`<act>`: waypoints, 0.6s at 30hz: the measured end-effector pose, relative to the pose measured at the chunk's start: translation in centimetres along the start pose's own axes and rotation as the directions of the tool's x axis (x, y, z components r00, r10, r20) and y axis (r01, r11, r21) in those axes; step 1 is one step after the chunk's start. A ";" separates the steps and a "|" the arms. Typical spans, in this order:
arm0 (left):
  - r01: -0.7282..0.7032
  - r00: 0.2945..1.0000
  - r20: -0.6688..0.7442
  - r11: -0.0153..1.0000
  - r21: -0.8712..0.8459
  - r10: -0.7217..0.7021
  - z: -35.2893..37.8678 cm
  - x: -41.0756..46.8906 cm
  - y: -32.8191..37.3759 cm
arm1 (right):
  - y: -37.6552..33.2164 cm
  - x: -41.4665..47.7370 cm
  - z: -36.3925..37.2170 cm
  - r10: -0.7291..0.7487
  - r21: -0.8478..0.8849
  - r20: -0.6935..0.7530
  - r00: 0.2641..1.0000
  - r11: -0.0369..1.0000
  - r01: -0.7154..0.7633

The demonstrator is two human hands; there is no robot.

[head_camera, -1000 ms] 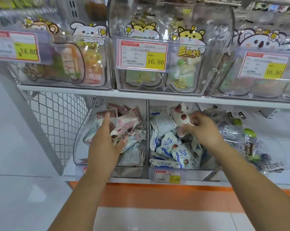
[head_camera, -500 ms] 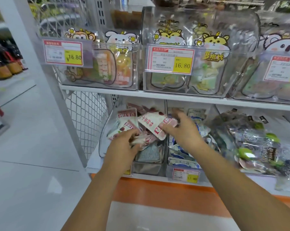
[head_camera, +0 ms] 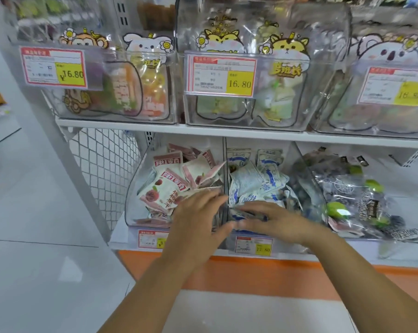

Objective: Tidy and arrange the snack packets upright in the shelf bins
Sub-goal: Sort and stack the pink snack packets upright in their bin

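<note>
the white shelf board (head_camera: 131,126) is seen across the middle of the frame, and two clear bins are kept under it. the pink bin (head_camera: 136,200) is at the lower middle left, and the blue bin (head_camera: 289,245) is just beside it on the right.

half a second ago a pink packet was held up over the pink bin by the right hand. now no packet is held. it seems to have been dropped among the pink packets (head_camera: 164,191), so a stray one is likely back in its own bin.

the pink packets and the blue packets (head_camera: 248,181) are still piled and tipped over. none are stood up neatly, so most of the job is judged to be left.

both hands have been brought down to the front of the bins. the left hand (head_camera: 198,219) is laid at the pink bin's front, with its fingers (head_camera: 212,195) stretched out and nothing gripped. the right hand (head_camera: 282,219) is laid flat on the blue packets, with its fingers (head_camera: 246,212) straight too, though they are a bit blurred.
</note>
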State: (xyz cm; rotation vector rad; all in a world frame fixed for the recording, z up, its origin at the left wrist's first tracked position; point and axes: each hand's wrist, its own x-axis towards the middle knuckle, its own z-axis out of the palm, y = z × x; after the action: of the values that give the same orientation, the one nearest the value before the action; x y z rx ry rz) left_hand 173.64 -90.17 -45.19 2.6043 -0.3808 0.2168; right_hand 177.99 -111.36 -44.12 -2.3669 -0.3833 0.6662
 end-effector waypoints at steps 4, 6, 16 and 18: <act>0.002 0.999 -0.033 1.000 -0.011 -0.003 0.4 0.7 -0.6 | 0.2 1.5 -0.4 -0.054 -0.140 -0.050 0.997 0.989 0.046; 0.002 0.999 -0.042 1.000 -0.025 -0.003 0.6 0.8 -1.1 | 1.2 2.1 -0.9 -0.061 -0.170 -0.214 0.975 0.985 0.024; -0.008 0.999 -0.052 0.998 -0.065 0.004 0.6 1.0 -1.7 | 2.8 3.7 -5.2 -0.026 -0.283 -0.711 0.702 0.925 -0.253; -0.012 0.999 -0.054 0.998 -0.069 0.008 0.6 1.0 -1.7 | 2.3 3.4 -5.1 0.028 -0.321 -0.634 0.772 0.900 -0.296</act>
State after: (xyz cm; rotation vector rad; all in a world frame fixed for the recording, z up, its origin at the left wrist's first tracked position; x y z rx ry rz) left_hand 175.19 -89.26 -46.25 2.5239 -0.3759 0.2712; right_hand 183.81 -114.20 -43.49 -2.8667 -0.0068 -0.1802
